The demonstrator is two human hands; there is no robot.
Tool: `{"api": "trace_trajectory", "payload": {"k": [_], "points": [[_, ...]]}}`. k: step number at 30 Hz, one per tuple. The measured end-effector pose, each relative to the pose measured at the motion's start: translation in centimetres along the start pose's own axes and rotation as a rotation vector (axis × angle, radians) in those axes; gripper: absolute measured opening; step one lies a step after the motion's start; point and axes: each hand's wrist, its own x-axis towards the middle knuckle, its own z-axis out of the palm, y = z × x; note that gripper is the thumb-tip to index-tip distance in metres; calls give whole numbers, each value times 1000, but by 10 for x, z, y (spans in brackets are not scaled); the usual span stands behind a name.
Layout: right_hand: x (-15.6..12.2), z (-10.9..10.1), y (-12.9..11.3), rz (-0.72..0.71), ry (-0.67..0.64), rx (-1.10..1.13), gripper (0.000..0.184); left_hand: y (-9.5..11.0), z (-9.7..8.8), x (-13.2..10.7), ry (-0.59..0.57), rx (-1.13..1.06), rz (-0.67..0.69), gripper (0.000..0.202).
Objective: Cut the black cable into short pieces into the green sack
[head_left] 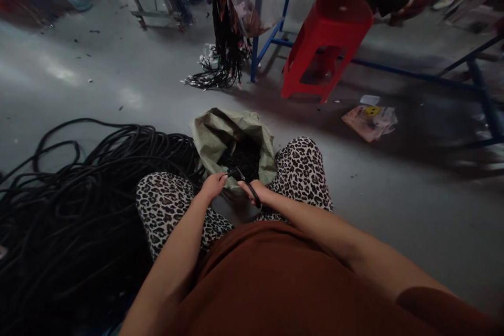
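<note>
Over the mouth of a pale green woven sack point(205, 136), my two hands are close together. My left hand point(213, 187) is closed, pinching a thin dark piece that looks like a cable end point(230, 174). My right hand point(258, 190) is wrapped around a pliers-like tool with curved black handles point(254, 197); its head points toward the left fingertips. Whether its jaws touch the dark piece is too small to tell. Inside the sack lies a heap of small black pieces point(242, 157). The sack stands on the floor between my knees.
Thick black cable point(98, 163) lies in a large coiled heap on the left. Ahead, a bundle of black wires with white ends point(224, 63) hangs to the floor by a blue frame point(255, 58). A red stool point(334, 26) and a plastic packet point(370, 121) are on the right. Another person sits beyond.
</note>
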Motion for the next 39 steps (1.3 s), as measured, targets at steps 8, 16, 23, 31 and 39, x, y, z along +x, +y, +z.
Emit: {"api": "trace_trajectory", "payload": {"k": [8, 16, 23, 31, 39], "points": [[-3, -3, -5, 19, -29, 2, 53, -2, 0, 1, 48, -13, -6, 30], [2, 1, -1, -12, -104, 15, 53, 0, -1, 0, 106, -57, -3, 31], [9, 3, 5, -57, -143, -32, 57, 0, -1, 0, 95, -72, 13, 32], [7, 2, 3, -83, -145, -86, 57, 1, -1, 0, 48, -89, 27, 32], [12, 4, 6, -115, -120, -144, 59, 5, -1, -2, 2, -113, 49, 32]]}}
